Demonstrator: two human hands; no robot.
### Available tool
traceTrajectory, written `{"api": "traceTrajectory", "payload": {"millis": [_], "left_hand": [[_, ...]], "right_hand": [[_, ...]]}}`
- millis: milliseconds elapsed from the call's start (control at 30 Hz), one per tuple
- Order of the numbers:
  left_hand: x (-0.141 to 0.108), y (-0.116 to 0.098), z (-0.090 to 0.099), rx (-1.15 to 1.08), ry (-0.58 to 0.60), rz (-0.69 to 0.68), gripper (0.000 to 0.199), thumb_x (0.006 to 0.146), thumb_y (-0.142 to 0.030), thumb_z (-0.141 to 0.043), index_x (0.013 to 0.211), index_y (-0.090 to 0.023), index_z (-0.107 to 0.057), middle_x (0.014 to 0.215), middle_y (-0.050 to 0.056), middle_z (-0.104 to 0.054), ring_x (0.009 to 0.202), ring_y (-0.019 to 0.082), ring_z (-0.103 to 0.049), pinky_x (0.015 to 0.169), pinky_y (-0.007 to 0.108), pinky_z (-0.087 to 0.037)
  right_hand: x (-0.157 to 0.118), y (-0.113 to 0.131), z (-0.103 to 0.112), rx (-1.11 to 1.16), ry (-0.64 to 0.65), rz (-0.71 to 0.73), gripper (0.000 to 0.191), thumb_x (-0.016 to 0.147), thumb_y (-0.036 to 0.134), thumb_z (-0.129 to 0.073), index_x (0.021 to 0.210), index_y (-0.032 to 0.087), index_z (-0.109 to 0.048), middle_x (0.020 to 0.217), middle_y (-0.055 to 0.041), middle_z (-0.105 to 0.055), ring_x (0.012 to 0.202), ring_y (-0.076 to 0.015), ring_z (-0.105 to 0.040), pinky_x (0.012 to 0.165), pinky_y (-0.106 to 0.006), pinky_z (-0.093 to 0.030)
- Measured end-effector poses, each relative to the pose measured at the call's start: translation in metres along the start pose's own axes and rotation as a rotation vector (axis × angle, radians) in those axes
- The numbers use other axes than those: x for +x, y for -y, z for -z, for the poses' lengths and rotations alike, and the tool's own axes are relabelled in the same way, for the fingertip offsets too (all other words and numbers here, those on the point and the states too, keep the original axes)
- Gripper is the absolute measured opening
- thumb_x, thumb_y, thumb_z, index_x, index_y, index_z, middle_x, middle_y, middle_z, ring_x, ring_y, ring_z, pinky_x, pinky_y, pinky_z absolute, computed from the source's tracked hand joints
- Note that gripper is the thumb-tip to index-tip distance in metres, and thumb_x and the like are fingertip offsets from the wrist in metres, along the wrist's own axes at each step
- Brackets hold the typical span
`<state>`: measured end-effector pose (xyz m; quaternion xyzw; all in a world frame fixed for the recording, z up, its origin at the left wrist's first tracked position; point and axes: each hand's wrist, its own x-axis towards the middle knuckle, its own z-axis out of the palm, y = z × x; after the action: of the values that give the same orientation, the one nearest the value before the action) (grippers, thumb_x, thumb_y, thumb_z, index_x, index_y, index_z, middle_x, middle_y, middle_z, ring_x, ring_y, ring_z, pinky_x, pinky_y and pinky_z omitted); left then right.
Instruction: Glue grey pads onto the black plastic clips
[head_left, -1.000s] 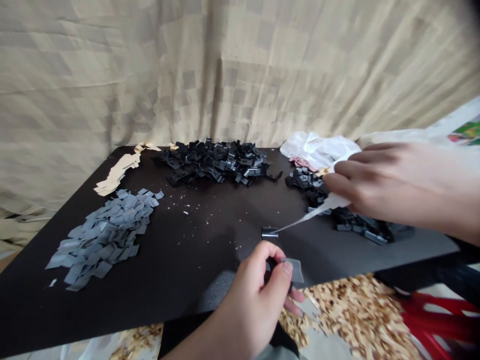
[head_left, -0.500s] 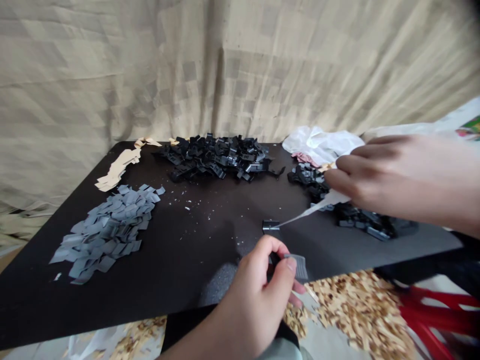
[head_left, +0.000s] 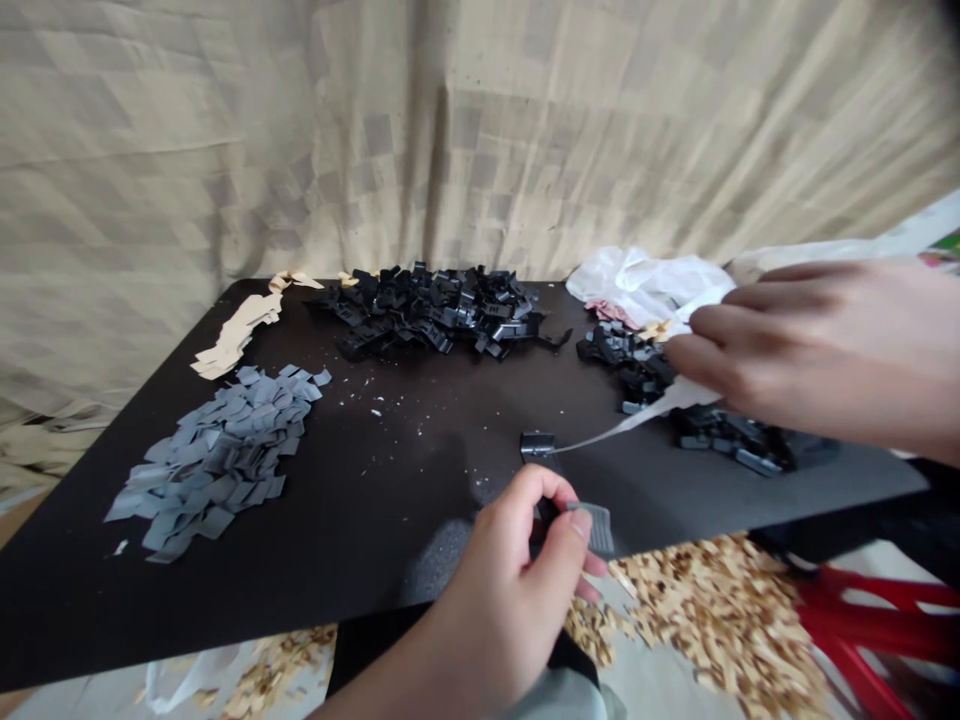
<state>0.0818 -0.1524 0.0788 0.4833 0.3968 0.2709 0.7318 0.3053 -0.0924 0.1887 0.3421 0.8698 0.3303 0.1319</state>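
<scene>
Near the table's front edge, my left hand (head_left: 510,590) is closed, thumb against fingers, on a small black plastic piece (head_left: 538,444). Its glossy end sticks out beyond the knuckles; the middle is hidden by my fingers. A grey ribbed pad (head_left: 598,530) shows under the thumb. My right hand (head_left: 802,350), up and to the right, is closed on a thin whitish translucent strip (head_left: 630,420). The strip runs taut and narrowing from those fingers down to the black piece's end. What it is made of I cannot tell.
Grey squares (head_left: 217,460) lie heaped at left, beside cream strips (head_left: 236,335). Black plastic pieces (head_left: 442,310) are piled at the back, more black parts (head_left: 720,435) at right near a white plastic bag (head_left: 645,285). Tan scraps (head_left: 720,610) cover the floor by a red frame (head_left: 870,620).
My right hand has shifted slightly to the right with the strip. The black piece's end has moved a little left and up, while my left hand keeps its hold.
</scene>
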Motion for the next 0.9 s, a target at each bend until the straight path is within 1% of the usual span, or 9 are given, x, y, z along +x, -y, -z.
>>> {"api": "traceTrajectory", "payload": {"millis": [200,400,500,567,633,667,733,800,900], "left_hand": [[-0.001,0.003,0.000,-0.037,0.006,-0.027,0.017,0.084,-0.036,-0.045,0.084,-0.019,-0.044,0.070,0.002,-0.058,0.076,0.018,-0.064,0.065,0.025,-0.049],[0.000,0.003,0.000,-0.033,0.008,-0.030,0.016,0.085,-0.035,-0.044,0.084,-0.019,-0.043,0.069,0.002,-0.057,0.079,0.019,-0.064,0.066,0.027,-0.050],[0.001,0.003,0.001,-0.033,-0.010,-0.020,0.015,0.085,-0.034,-0.044,0.083,-0.019,-0.043,0.069,0.001,-0.056,0.079,0.019,-0.064,0.066,0.027,-0.050],[0.002,0.003,0.003,-0.044,-0.019,-0.027,0.014,0.085,-0.032,-0.044,0.083,-0.019,-0.043,0.071,0.001,-0.055,0.080,0.019,-0.064,0.066,0.027,-0.051],[0.003,0.005,0.005,-0.056,-0.029,-0.051,0.013,0.084,-0.032,-0.045,0.082,-0.019,-0.044,0.075,0.001,-0.054,0.080,0.019,-0.064,0.065,0.026,-0.051],[0.005,0.006,0.006,-0.056,-0.036,-0.062,0.013,0.084,-0.032,-0.045,0.082,-0.018,-0.044,0.076,0.001,-0.053,0.080,0.019,-0.064,0.064,0.026,-0.051],[0.008,0.009,0.009,-0.043,-0.055,-0.082,0.014,0.084,-0.032,-0.045,0.081,-0.018,-0.044,0.078,0.001,-0.052,0.080,0.018,-0.063,0.062,0.025,-0.051],[0.012,0.013,0.011,-0.015,-0.070,-0.105,0.013,0.084,-0.031,-0.045,0.081,-0.018,-0.044,0.078,0.001,-0.052,0.081,0.018,-0.062,0.062,0.025,-0.051],[0.015,0.020,0.015,0.052,-0.108,-0.174,0.010,0.085,-0.028,-0.044,0.082,-0.019,-0.045,0.076,0.001,-0.056,0.079,0.016,-0.059,0.064,0.026,-0.049]], "right_hand": [[0.004,0.005,-0.002,-0.050,0.069,-0.047,0.019,0.077,0.013,-0.036,0.059,0.018,-0.042,0.055,-0.0027,-0.039,0.051,-0.0121,-0.034,0.055,-0.031,-0.019],[0.006,0.008,-0.006,-0.086,-0.118,-0.036,0.020,0.073,0.009,-0.033,0.056,0.016,-0.041,0.051,-0.0028,-0.038,0.048,-0.0110,-0.032,0.052,-0.028,-0.015],[0.000,0.007,-0.008,-0.030,-0.114,-0.126,0.020,0.074,0.016,-0.033,0.057,0.016,-0.044,0.051,-0.0031,-0.041,0.049,-0.0111,-0.035,0.051,-0.027,-0.014],[-0.006,0.014,-0.014,0.045,-0.118,-0.275,0.022,0.074,0.028,-0.036,0.058,0.017,-0.047,0.054,-0.0041,-0.047,0.050,-0.0124,-0.039,0.050,-0.026,-0.014],[-0.008,0.031,-0.022,0.269,-0.136,-0.513,0.029,0.073,0.039,-0.042,0.056,0.017,-0.047,0.052,-0.0039,-0.048,0.048,-0.0119,-0.039,0.047,-0.025,-0.017],[-0.008,0.045,-0.027,0.472,-0.145,-0.659,0.034,0.072,0.044,-0.046,0.054,0.016,-0.045,0.049,-0.0028,-0.046,0.046,-0.0106,-0.038,0.045,-0.024,-0.019],[-0.002,0.078,-0.036,1.032,-0.153,-0.942,0.043,0.071,0.052,-0.053,0.051,0.016,-0.041,0.044,0.0003,-0.041,0.041,-0.0076,-0.034,0.043,-0.022,-0.024],[0.009,0.116,-0.044,1.591,-0.148,-1.153,0.045,0.068,0.055,-0.058,0.054,0.015,-0.044,0.045,0.0009,-0.044,0.041,-0.0071,-0.036,0.042,-0.021,-0.028],[0.028,0.165,-0.049,2.168,-0.168,-1.241,0.041,0.064,0.054,-0.064,0.068,0.014,-0.052,0.050,0.0015,-0.047,0.043,-0.0077,-0.041,0.044,-0.020,-0.032]]}}
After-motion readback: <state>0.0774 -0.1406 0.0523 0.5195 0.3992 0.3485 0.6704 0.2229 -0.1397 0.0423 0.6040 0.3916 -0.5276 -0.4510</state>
